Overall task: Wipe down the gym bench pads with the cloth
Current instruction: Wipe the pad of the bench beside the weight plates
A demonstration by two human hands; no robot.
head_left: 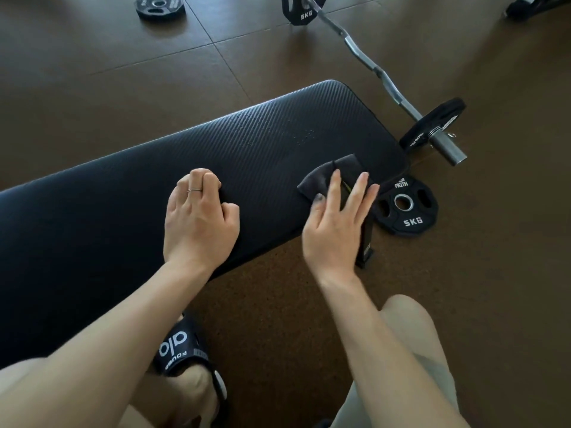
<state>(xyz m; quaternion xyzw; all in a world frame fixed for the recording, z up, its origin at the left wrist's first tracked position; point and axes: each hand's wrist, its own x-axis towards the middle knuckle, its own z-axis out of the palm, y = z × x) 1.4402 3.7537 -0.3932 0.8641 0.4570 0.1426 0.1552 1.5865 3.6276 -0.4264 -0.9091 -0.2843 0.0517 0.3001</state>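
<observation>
The long black ribbed bench pad (216,168) runs from the lower left to the upper right. The left hand (200,217) rests on its middle. The right hand (336,223) lies on the folded dark cloth (327,177), near the pad's right end at the near edge. Just right of this end, a black 5 kg weight plate (408,208) lies on the brown tiled floor (92,72). Behind it lies the silver curl bar (370,66) with a plate at each end. Another black round plate (159,6) lies far behind at the left. A black slide sandal (182,350) is below the pad's near edge.

Black bench pad (129,211) carries dark cloth (327,177).
</observation>
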